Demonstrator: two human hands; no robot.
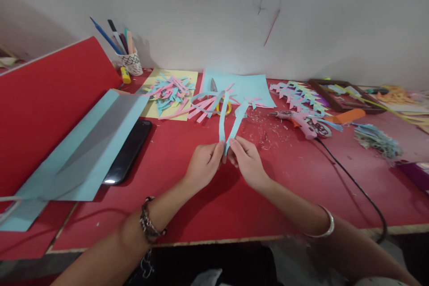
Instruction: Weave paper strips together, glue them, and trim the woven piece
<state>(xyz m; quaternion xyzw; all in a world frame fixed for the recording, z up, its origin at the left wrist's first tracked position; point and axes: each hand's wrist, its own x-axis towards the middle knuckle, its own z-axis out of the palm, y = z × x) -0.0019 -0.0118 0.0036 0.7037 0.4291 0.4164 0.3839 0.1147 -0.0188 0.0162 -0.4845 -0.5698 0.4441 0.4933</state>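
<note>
Between my two hands a light blue paper strip (236, 121) stands up in a V, its two arms spreading away from me. My left hand (205, 165) pinches the left arm near its lower end. Thumb and fingers of my right hand (248, 161) close on the right arm, right beside my left fingertips. Just beyond the strip lie loose pink paper strips (201, 109) and scissors with yellow handles (229, 108), partly hidden by the paper. A light blue sheet (250, 82) lies behind them.
Cut pink and blue pieces (171, 89) are heaped on a yellow sheet (150, 109). A pink glue gun (303, 123) with a black cord lies right. Left are a black phone (132, 152), blue paper (97, 152) and a pen cup (132, 62). The red table's front edge (214, 242) is near me.
</note>
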